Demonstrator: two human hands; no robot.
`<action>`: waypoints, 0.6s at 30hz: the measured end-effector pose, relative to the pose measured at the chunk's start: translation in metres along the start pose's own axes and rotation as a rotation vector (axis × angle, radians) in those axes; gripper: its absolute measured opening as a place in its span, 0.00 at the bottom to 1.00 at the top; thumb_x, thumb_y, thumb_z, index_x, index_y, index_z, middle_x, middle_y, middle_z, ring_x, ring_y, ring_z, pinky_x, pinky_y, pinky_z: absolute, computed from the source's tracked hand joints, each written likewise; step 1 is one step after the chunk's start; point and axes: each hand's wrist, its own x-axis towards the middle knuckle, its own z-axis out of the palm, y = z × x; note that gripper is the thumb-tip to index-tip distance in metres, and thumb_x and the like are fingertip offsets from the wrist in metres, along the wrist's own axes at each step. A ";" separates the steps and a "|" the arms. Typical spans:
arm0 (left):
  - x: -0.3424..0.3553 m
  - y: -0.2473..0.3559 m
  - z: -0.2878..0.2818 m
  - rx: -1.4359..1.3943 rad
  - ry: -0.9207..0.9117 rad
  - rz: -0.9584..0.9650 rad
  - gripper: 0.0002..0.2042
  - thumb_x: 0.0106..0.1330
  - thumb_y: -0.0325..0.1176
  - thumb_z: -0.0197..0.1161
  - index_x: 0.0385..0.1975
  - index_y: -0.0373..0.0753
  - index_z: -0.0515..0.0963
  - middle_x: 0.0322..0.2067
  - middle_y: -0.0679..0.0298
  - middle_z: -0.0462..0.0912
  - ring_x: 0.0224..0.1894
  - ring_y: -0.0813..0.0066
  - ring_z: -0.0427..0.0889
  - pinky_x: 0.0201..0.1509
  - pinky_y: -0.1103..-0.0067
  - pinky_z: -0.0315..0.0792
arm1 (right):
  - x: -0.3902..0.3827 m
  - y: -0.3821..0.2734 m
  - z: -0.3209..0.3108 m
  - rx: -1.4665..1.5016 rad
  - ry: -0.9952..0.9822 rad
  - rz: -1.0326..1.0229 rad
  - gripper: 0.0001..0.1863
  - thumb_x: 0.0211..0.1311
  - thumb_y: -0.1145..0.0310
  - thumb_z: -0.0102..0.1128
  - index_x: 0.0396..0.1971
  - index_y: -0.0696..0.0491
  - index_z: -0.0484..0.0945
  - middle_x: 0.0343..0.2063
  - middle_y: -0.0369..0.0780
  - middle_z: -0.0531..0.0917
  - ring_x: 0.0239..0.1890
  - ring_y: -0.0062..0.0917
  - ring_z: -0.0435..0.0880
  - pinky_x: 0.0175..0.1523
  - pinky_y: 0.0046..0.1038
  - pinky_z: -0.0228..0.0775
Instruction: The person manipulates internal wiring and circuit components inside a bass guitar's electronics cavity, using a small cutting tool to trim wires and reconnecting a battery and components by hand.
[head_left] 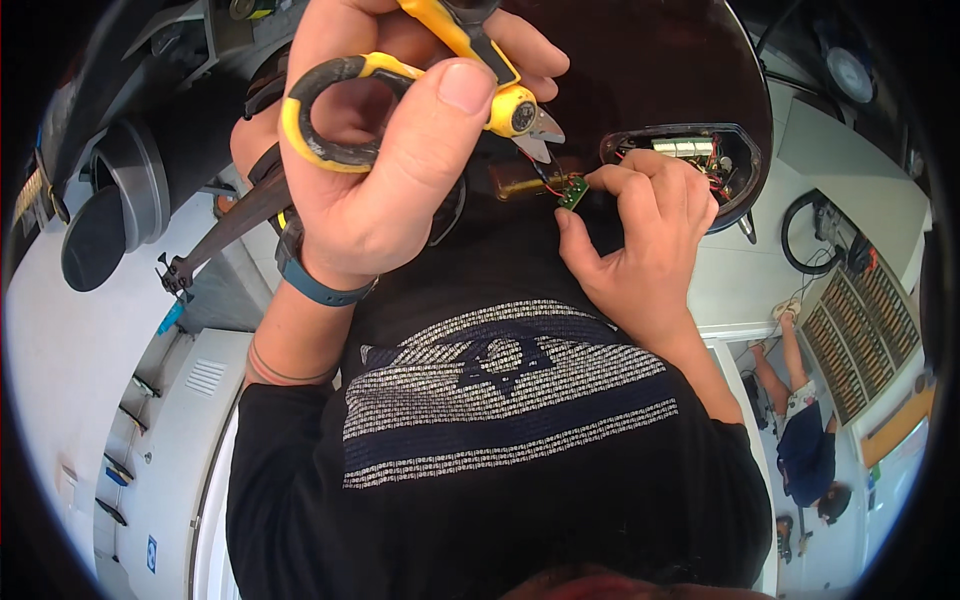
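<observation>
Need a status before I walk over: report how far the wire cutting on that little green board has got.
Done: the dark body's cavity is open, and the small green circuit board is out on its red and black wires. In hand: the right hand pinches the board; the left hand holds yellow-handled snips, tips at the wires. Left: the wires look uncut, as far as this view shows.

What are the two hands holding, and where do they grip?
Left hand holds yellow scissors by the handle loops. Right hand pinches a small green circuit board at its edge.
</observation>
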 end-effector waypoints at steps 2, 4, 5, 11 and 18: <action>-0.001 -0.004 -0.006 -0.021 -0.004 -0.027 0.29 0.79 0.37 0.66 0.73 0.33 0.64 0.52 0.42 0.90 0.53 0.62 0.93 0.64 0.65 0.87 | -0.001 0.000 -0.001 -0.013 -0.022 0.002 0.25 0.49 0.61 0.86 0.48 0.46 0.85 0.51 0.36 0.82 0.57 0.38 0.77 0.65 0.45 0.59; -0.002 -0.012 -0.017 0.064 -0.115 0.023 0.29 0.79 0.36 0.68 0.73 0.33 0.64 0.52 0.43 0.90 0.53 0.62 0.93 0.63 0.66 0.86 | -0.001 0.000 -0.002 -0.020 -0.039 -0.017 0.26 0.49 0.61 0.86 0.48 0.46 0.85 0.52 0.36 0.82 0.57 0.38 0.78 0.65 0.45 0.59; -0.003 -0.015 -0.020 0.092 -0.150 0.041 0.29 0.79 0.35 0.68 0.73 0.33 0.64 0.52 0.43 0.90 0.53 0.63 0.93 0.63 0.67 0.86 | -0.001 0.000 -0.003 -0.018 -0.043 -0.020 0.26 0.49 0.61 0.86 0.48 0.46 0.85 0.52 0.36 0.82 0.57 0.38 0.78 0.65 0.45 0.59; -0.019 -0.033 -0.019 -0.083 -0.096 0.050 0.27 0.79 0.33 0.69 0.71 0.33 0.67 0.52 0.44 0.91 0.54 0.63 0.92 0.62 0.68 0.86 | -0.003 0.005 -0.007 -0.017 -0.046 -0.047 0.24 0.46 0.61 0.88 0.45 0.46 0.87 0.50 0.34 0.83 0.56 0.35 0.79 0.65 0.44 0.59; -0.012 -0.030 -0.030 0.137 -0.255 0.201 0.25 0.81 0.31 0.63 0.73 0.31 0.68 0.50 0.38 0.91 0.50 0.53 0.95 0.61 0.60 0.90 | -0.004 0.009 -0.007 -0.035 -0.057 -0.100 0.23 0.45 0.61 0.89 0.42 0.46 0.88 0.49 0.32 0.84 0.57 0.34 0.80 0.65 0.42 0.59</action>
